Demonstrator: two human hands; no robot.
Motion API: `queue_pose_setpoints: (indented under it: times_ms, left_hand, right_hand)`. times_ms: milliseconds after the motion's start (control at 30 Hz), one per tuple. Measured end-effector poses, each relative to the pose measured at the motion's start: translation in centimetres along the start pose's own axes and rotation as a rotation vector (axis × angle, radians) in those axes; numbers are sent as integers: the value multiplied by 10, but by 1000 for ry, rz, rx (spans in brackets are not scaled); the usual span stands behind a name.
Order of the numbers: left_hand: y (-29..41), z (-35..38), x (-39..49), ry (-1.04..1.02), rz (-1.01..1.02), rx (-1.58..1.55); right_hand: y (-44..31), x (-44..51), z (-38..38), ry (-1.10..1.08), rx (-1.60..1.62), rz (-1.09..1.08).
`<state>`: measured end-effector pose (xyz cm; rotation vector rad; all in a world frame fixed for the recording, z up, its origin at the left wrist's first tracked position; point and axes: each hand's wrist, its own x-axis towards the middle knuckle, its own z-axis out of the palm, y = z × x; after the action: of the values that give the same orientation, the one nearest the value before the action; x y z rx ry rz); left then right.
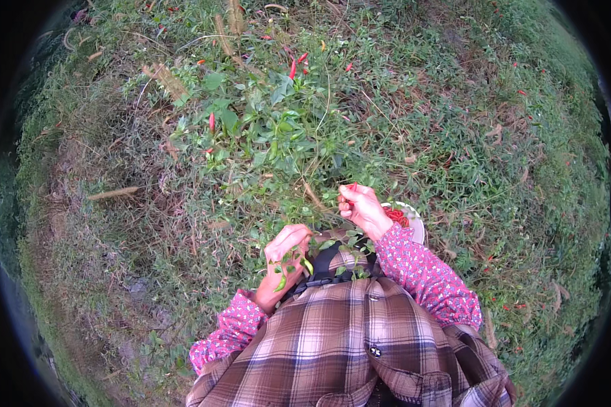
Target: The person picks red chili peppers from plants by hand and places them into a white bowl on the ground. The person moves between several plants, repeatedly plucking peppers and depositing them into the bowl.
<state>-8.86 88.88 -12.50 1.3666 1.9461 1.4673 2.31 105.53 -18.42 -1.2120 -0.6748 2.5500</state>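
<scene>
My right hand (362,207) is closed on a small red chili pepper (354,187), whose tip shows above the fingers. Behind that wrist, partly hidden by it, is a white bowl (418,230) holding several red chilies (396,217). My left hand (288,248) is curled at a leafy chili stem close to my body; its fingertips are turned away, so its grip is unclear. Green chilies (308,266) dangle from the sprig over the left wrist. Leafy twigs (354,249) also lie before my plaid shirt, between the two forearms.
Chili plants with green pods (273,149) and red chilies (293,68) stand ahead among dense weeds. Dry grass seed heads (113,193) poke out at the left. More red chilies dot the growth at the right. A dark strap with a buckle crosses my front.
</scene>
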Motion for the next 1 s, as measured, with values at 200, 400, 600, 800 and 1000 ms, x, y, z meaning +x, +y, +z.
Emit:
queue_pose_setpoints:
  times_ms: [200,400,600,800,1000]
  left_hand:
    - [22,-59,29,-68,-97,321]
    - [-14,-152,87,718,-56,395]
    - [-99,-122,120,394,-354,63]
    - [-67,-59,109,341,-117,90]
    - [-18,-41,98,267,107,367]
  right_hand:
    - [-49,-31,5,-174,110,-204]
    - [-59,-53,38,-577,11,-147]
    - [-57,-65,96,-740,-225,-59]
    - [-55,-20,135,-482,-608,-474]
    - [-58,16,129,-312,-862,-718]
